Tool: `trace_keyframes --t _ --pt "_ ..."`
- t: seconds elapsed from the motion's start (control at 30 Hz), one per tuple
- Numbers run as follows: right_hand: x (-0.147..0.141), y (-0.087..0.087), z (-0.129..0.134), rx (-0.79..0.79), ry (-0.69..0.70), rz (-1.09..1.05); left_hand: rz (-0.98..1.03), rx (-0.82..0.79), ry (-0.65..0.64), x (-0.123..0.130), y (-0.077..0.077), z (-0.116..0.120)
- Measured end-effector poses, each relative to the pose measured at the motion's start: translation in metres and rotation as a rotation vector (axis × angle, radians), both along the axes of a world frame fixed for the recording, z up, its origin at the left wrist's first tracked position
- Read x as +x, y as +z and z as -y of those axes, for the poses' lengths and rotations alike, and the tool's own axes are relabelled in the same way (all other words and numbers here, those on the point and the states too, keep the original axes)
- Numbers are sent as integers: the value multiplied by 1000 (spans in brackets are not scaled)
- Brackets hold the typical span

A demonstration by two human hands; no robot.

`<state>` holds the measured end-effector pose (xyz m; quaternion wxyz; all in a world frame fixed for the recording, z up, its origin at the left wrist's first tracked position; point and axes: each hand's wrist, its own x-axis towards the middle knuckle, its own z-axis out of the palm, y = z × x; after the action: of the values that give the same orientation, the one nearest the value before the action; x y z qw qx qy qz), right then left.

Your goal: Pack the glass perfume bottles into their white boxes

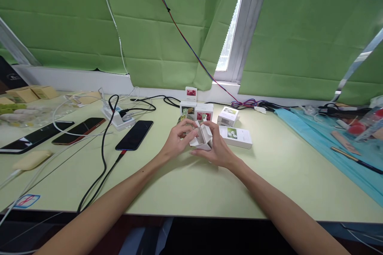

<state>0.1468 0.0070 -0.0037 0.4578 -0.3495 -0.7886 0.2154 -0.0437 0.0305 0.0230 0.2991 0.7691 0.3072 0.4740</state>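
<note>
A small white carton (203, 137) with its flaps raised is tilted between my two hands above the table. My right hand (220, 149) wraps round its right side and underside, thumb below and fingers along the far edge. At its left edge, my left hand (178, 138) has curled fingers and thumb closed on a flap. Small glass bottles (184, 112) stand just behind my fingers, partly hidden. Beyond them are white boxes with pictures, among them a box with a red-pink picture (204, 108). To the right lies a flat white box (236, 137) with a flower picture.
A white box with a barcode (228, 116) sits behind the flat one. Leftward are a black phone (134, 135) on a cable, a power strip (117, 117), more phones and loose cables. Blue plastic sheeting (317, 139) covers the right side, with a pen (356, 160) on it.
</note>
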Motion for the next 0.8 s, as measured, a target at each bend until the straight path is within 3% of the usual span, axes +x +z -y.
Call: trace_keyframes --t 0.57,0.8 --pt "3 -1 -1 -48 -68 -74 -5 -68 -136 -5 -8 -12" --pt "3 -1 -3 19 2 -82 3 -132 -175 -6 -7 -15"
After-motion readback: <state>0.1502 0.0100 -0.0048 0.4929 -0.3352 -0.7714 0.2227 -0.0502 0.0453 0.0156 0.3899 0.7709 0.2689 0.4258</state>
